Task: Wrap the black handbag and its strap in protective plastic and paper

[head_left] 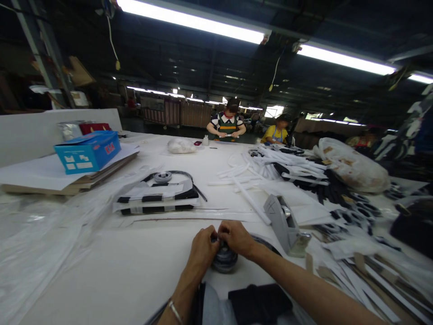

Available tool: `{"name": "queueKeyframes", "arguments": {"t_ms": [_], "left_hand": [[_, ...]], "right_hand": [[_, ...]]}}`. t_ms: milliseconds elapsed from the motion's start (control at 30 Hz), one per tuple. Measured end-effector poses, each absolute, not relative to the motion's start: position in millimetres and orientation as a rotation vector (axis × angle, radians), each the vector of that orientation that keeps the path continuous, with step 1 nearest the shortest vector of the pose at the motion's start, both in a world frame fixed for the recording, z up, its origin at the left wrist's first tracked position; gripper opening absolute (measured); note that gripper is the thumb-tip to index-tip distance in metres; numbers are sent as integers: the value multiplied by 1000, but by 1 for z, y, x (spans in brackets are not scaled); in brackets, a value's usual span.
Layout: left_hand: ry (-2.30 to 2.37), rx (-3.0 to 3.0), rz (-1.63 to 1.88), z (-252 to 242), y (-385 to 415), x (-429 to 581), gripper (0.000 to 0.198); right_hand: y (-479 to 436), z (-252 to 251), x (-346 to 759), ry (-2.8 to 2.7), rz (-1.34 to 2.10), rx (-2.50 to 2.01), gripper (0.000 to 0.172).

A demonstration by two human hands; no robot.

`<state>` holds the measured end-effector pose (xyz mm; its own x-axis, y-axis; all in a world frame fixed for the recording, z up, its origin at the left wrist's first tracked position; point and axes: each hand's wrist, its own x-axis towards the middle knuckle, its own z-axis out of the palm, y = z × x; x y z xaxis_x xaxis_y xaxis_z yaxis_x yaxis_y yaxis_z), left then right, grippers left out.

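Note:
A dark grey coil of strip (225, 261) sits on the white table in front of me. My left hand (204, 243) is closed in a pinch at its top left edge. Opposite it, my right hand (237, 238) also pinches the top of the coil, and the fingertips of both hands nearly meet. The exact piece between the fingers is partly hidden. Nearer to me, below the coil, lies a black fabric bundle (260, 301) with clear plastic around its left part.
A grey tape dispenser (280, 221) stands right of my hands. Beyond lie a black-and-white packed bundle (158, 198) with a grey coil (163, 177) on it, white tubes (250, 198), and a blue box (88, 151) on boards. Co-workers (227, 124) sit or stand across the table.

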<state>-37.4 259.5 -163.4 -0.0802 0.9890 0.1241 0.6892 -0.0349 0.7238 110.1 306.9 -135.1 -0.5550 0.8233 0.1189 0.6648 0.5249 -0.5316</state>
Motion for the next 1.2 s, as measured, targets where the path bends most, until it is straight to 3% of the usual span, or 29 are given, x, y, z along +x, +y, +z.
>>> {"name": "queueKeyframes", "arguments": {"t_ms": [100, 367, 567, 700, 1033, 1200], "left_hand": [[1794, 1765, 926, -164, 259, -37, 14], [1789, 1799, 987, -168, 255, -34, 25], [1738, 1900, 1021, -169, 255, -32, 35], [1647, 2051, 1052, -159, 253, -32, 32], [1416, 2168, 1209, -131, 238, -32, 23], [1323, 1968, 1105, -104, 214, -44, 21]], "right_hand": [[317, -133, 109, -2349, 782, -1338, 8], [343, -136, 110, -2326, 1092, -1445, 19], [346, -125, 112, -2364, 1169, -1364, 13], [346, -103, 118, -2441, 1189, -1293, 15], [303, -55, 126, -2533, 884, -1278, 17], [260, -52, 130, -2539, 671, -1172, 18]]}}
